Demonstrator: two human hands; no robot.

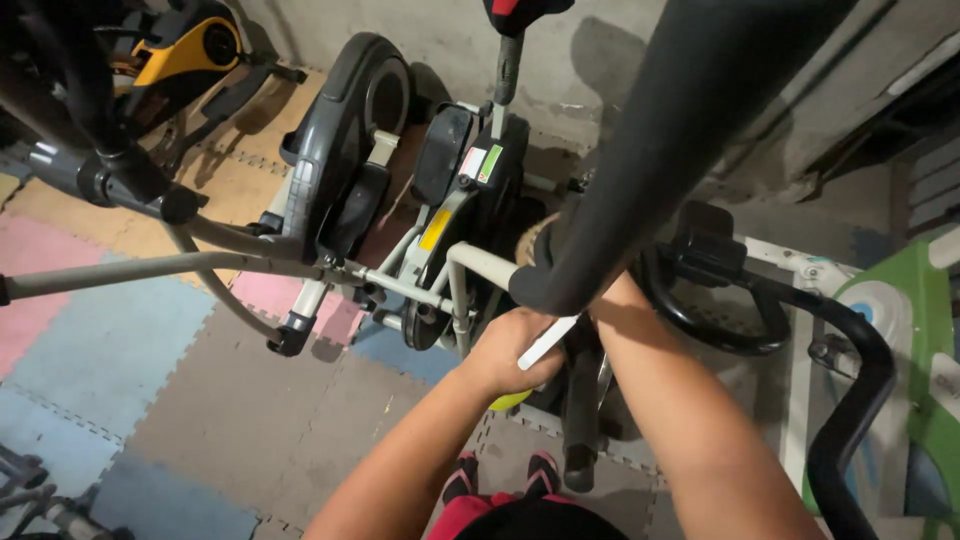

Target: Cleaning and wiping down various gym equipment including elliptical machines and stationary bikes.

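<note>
On the foam floor mats [150, 350] at the far left, grey bars and a pedal of an exercise machine [400, 200] are seen. Right of centre, the left hand [510, 350] is closed around a white rod [545, 343], with something yellow-green [510, 401] showing just beneath the fist. Just beside it, the right hand [615, 300] is hidden behind a black padded handlebar [650, 150]; its grip cannot be told. A green machine [915, 330] stands at the far right.

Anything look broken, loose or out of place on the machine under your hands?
Nothing plainly damaged. The left hand grips a white bar below the black padded handlebar, which hides the right hand. One oddity: a yellow-green object pokes out beneath the left hand; its kind is unclear.
</note>
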